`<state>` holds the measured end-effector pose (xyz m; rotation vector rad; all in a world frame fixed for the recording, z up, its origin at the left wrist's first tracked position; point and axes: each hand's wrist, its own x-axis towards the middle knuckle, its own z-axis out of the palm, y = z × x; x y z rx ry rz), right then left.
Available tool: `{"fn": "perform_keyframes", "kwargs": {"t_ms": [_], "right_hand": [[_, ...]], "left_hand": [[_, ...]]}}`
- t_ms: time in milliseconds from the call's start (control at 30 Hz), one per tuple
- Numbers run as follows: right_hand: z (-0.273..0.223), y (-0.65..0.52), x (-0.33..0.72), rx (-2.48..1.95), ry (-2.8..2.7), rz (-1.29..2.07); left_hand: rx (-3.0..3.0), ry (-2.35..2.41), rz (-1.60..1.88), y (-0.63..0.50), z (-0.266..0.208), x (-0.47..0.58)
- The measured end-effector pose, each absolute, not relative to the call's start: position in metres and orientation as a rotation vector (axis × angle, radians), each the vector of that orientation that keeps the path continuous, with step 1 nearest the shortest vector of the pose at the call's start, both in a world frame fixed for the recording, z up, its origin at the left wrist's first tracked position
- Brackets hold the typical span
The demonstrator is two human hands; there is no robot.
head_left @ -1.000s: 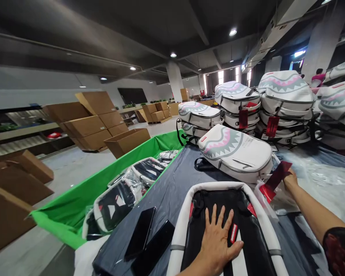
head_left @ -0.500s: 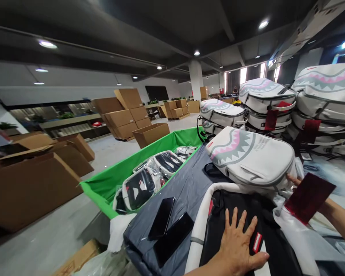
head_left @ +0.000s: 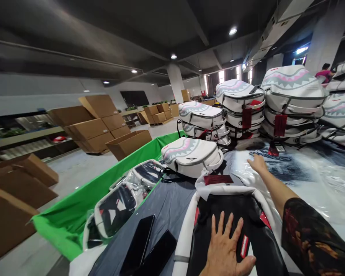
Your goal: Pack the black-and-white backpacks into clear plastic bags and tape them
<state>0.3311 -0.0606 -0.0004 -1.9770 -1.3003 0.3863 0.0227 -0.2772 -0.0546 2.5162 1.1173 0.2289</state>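
Label (head_left: 244,246) on black backpack (head_left: 260,230), lettering unreadable, beside left hand (head_left: 224,247), grip wide; right hand (head_left: 257,164), grip unclear.

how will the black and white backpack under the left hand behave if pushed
The black-and-white backpack would likely slide rather than roll, since it lies flat. Its white border looks padded, so it may give a little. Its glossy black panel may feel slippery under the left hand.

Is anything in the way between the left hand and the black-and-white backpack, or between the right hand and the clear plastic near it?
Nothing visible in either case. The left hand lies spread directly on the backpack. Beside the right hand, the clear plastic lies uncovered; contact is unclear.
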Motion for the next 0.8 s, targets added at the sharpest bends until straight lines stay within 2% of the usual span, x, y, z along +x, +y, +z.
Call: {"fn": "perform_keyframes", "kwargs": {"t_ms": [133, 367, 600, 800], "right_hand": [[-0.028, -0.117, 0.376, -2.137, -1.374, 0.379], [-0.048, -0.190, 0.355, -1.741, -1.820, 0.566], [-0.026, -0.195, 0.408, -1.927, -1.545, 0.265], [-0.072, -0.181, 0.395, -2.054, -1.523, 0.264]], "left_hand": [[2.524, 1.137, 0.247, -0.277, -0.055, 0.023], [2.502, 1.170, 0.271, -0.283, -0.049, 0.027], [2.510, 1.211, 0.255, -0.305, -0.049, 0.033], [2.530, 1.205, 0.277, -0.305, -0.052, 0.032]]}}
